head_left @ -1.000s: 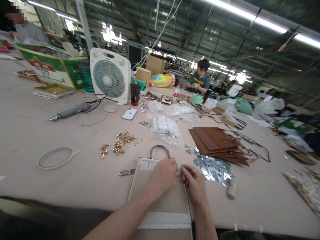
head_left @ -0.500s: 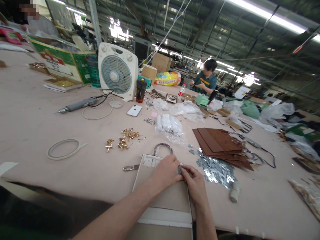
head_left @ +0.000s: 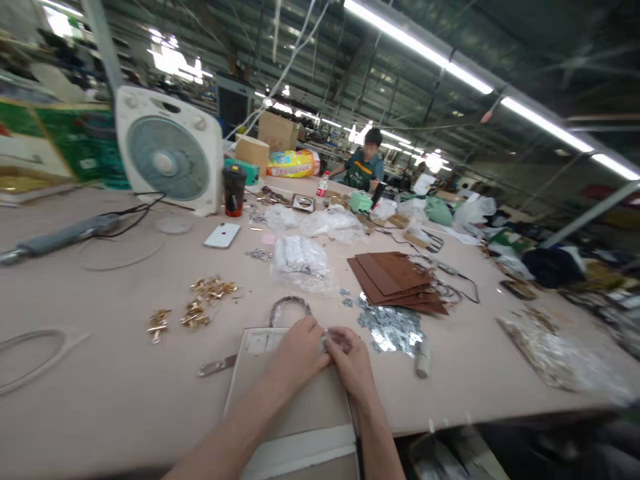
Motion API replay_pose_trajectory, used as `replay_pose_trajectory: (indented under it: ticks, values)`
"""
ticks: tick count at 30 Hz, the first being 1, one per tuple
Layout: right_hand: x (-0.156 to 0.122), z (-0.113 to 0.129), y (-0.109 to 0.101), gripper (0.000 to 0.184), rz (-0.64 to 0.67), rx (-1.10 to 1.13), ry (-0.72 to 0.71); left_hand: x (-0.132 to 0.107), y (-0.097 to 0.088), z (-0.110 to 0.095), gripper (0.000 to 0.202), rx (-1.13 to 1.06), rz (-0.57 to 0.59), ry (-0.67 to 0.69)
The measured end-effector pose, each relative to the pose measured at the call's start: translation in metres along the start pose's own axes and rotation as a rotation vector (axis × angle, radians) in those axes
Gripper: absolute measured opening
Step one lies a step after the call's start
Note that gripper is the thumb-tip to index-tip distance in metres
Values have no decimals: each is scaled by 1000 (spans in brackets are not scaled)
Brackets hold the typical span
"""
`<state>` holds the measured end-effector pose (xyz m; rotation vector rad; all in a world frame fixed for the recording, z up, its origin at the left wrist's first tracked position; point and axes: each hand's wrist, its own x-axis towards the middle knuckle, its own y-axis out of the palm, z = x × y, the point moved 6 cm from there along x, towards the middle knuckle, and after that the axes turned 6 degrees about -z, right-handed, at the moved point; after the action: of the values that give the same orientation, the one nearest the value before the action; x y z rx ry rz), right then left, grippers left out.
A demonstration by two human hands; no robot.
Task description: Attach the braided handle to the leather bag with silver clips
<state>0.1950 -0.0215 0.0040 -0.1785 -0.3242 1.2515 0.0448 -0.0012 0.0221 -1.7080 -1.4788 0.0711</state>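
Observation:
A beige bag panel (head_left: 295,407) with a pale strip across it lies before me at the table edge. A wrapped dark handle (head_left: 290,299) arches from its top, and a strap with a metal end (head_left: 218,367) sticks out on its left. My left hand (head_left: 303,347) is closed over the panel's top right part, its fingertips partly hidden. Against it, my right hand (head_left: 349,357) pinches at the same corner, with a small grey metal plate (head_left: 325,339) just showing between the fingers. Similar metal plates (head_left: 393,327) lie in a loose pile to the right.
Brown leather pieces (head_left: 393,280) are stacked beyond the plates, near a short pale roll (head_left: 423,361). Gold clasps (head_left: 196,310), a phone (head_left: 222,235), plastic-wrapped parts (head_left: 301,257) and a fan (head_left: 167,153) stand further off. Across the table is another person (head_left: 364,167).
My view has turned to the right, so the table's things appear further left. Both hands stay together at the same corner of the bag panel.

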Motion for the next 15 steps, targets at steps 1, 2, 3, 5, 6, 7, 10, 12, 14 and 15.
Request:
replay_pose_trajectory:
  ticks: [1,2,3,5,6,7,10,12,14,15]
  values:
    - [-1,0,-6,35,-57,41,7,1,0,0,20,-4,0,3]
    - [-1,-2,-14,37,-131,79,10,3,1,0,20,-3,6,8]
    - [-1,-4,-26,38,-225,103,4,4,2,1,21,1,15,10]
    - [-2,-9,-56,39,-443,90,-47,6,5,2,22,13,44,8]
    - [-3,-11,-74,39,-549,52,-83,6,6,3,23,17,60,3]
    - [-3,-15,-91,39,-639,2,-111,7,6,3,23,19,73,0]
    - [4,-29,-132,39,-747,-191,-148,6,6,1,25,22,89,-5]
    - [16,-36,-145,39,-687,-351,-199,6,5,0,24,22,88,-6]
    - [29,-39,-148,38,-596,-460,-261,7,4,0,23,23,90,-12]
    - [34,-40,-147,37,-559,-487,-285,7,4,0,22,23,90,-15]
